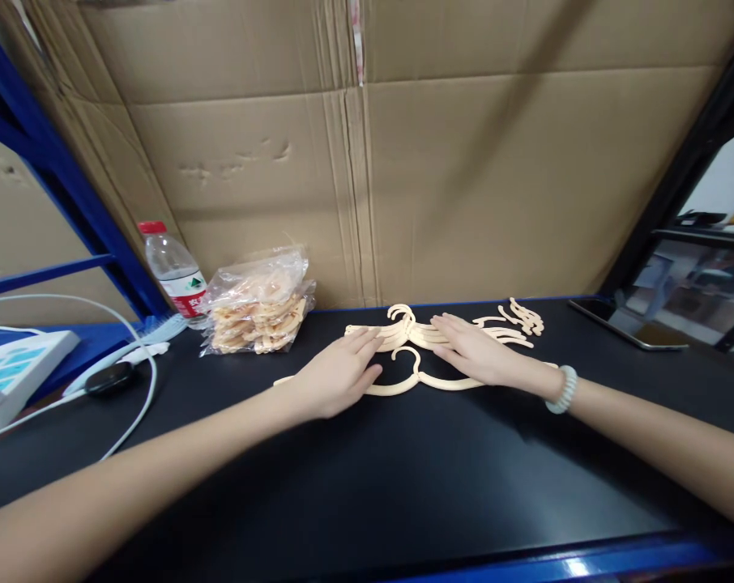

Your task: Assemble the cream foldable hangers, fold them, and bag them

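A stack of cream hangers [403, 330] lies on the black table [367, 486], hooks toward the back. In front of it lies a single cream hanger [391, 389], its hook between my hands. My left hand [338, 374] rests palm down with fingers extended over the left arms of the stack and the single hanger. My right hand [477, 350] lies flat over the right arms, its fingers stretched out on the stack. Parts of the hangers are hidden under both hands. Several loose cream hook pieces [527, 317] lie behind my right hand.
Clear bags of cream parts [261, 312] stand at the back left beside a red-capped bottle [176, 271]. A white cable [154, 364] and black device [110, 378] lie at left. A phone-like dark slab [628, 324] is at right. Cardboard [494, 186] closes off the back.
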Demonstrator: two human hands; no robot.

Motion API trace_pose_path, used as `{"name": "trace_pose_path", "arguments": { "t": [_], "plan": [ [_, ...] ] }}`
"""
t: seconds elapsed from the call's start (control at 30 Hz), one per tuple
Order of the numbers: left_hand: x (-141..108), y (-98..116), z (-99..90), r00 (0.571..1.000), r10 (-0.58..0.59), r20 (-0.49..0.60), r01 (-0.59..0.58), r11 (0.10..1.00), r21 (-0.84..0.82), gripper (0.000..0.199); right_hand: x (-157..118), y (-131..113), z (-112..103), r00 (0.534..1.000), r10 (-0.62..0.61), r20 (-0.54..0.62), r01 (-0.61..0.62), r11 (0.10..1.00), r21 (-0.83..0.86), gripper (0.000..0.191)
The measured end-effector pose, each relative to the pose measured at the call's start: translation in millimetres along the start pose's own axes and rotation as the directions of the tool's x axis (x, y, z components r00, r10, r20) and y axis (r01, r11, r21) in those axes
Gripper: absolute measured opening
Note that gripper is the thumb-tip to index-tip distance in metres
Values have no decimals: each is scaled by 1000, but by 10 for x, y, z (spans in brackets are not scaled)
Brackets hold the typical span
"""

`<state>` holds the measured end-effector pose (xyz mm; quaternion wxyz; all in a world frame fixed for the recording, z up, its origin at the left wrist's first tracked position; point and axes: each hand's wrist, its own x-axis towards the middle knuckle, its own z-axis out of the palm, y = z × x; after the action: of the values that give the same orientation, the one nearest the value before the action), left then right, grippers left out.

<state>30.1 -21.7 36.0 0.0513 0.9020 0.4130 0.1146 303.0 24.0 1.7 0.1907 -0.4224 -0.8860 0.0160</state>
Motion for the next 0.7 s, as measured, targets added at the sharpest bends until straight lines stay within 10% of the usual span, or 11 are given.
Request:
{"name": "trace_pose_path", "arguments": {
  "t": [0.33, 0.7],
  "plan": [
    [567, -531, 190, 990, -101, 101, 92, 992, 92, 51, 403, 209, 189, 969, 183, 168, -178, 983, -45, 72],
    [234, -165, 28, 994, -105, -15, 106, 983, 152, 59, 183, 728, -365, 976, 193, -97, -205, 969, -135, 44]
  ]
}}
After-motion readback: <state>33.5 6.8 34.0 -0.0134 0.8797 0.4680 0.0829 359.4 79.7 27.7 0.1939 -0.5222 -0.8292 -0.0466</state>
